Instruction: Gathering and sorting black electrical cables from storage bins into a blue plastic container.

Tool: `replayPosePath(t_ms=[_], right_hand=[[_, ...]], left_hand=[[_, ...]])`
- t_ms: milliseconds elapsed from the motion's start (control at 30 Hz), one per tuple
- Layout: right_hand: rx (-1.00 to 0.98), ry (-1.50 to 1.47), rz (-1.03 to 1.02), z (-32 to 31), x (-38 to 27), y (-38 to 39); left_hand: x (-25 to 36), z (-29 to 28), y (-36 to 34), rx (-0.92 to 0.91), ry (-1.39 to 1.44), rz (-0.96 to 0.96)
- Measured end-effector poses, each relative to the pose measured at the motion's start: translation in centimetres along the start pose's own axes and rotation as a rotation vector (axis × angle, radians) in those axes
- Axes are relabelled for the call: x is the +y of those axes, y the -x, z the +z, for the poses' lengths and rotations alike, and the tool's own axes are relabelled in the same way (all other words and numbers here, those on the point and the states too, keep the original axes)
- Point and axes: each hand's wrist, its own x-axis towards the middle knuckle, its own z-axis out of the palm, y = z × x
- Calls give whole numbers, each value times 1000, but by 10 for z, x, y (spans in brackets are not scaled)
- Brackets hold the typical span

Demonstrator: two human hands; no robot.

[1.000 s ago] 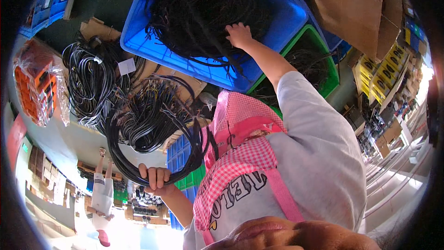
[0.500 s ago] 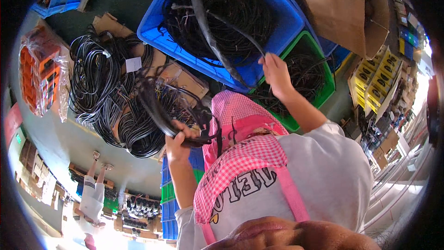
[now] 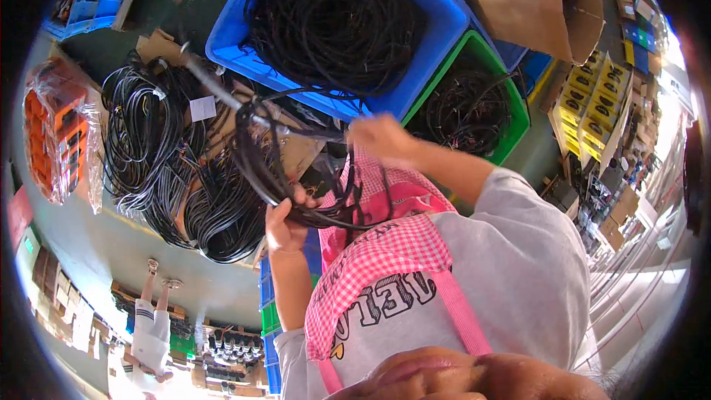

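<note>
My left hand (image 3: pixel 286 226) is wrapped round a looped bundle of black cable (image 3: pixel 255 167), which hangs in front of the pink checked apron (image 3: pixel 392 248). Off to the right and farther out, my right hand (image 3: pixel 379 139) is closed at a black cable running to the bundle; motion blurs its fingers. A blurred greyish length of cable (image 3: pixel 211 83) swings out to the left above the bundle. Just beyond my hands stands a blue crate (image 3: pixel 224 38) filled with coiled black cable (image 3: pixel 337 22).
A green crate (image 3: pixel 521 104) of dark cables and a cardboard box (image 3: pixel 511 0) stand right. Tied cable coils (image 3: pixel 141 115) lie on cardboard at left, near plastic-wrapped orange crates (image 3: pixel 55 137). Yellow trays (image 3: pixel 585 111) stand far right. Another person (image 3: pixel 152 333) is at lower left.
My right hand has moved left and nearer, toward the bundle. The thick cable length that hung over the blue crate has swung to the left. My left hand keeps its hold.
</note>
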Motion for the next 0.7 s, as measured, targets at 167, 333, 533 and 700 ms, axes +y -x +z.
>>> replayPosePath(t_ms=[167,333,533,700], right_hand=[[104,541,-159,-10,131,-97],[-163,688,-274,25,156,-131],[-230,354,-194,20,115,-116],[-192,-32,-562,58,3,-36]], left_hand=[[14,-24,-6,-16,20,55],[15,-22,-4,40,28,157],[13,-40,-9,95,-173,178],[1,-26,-18,171,-157,156]])
